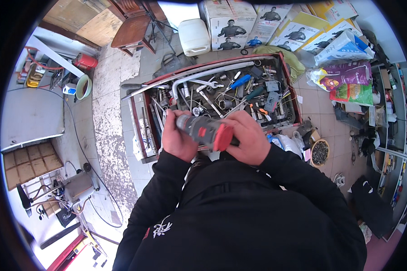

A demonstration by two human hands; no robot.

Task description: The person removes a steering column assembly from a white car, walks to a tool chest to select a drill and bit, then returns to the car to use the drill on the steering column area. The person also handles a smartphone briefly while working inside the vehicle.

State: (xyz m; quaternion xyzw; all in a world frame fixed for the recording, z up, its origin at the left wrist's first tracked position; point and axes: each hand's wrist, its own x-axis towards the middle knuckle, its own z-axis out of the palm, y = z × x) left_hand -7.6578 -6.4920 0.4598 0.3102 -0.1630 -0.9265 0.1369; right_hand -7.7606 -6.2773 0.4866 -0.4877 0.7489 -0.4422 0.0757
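Tool (pixel 202 130), gripped by my left hand (pixel 177 141) and right hand (pixel 249 139) above the tray (pixel 286 68); a slack grip could drop it.

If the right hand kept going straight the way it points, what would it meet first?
The grey-and-red tool, which the right hand already appears to touch. Beyond it, roughly in line, comes the left hand, though depth is hard to judge here.
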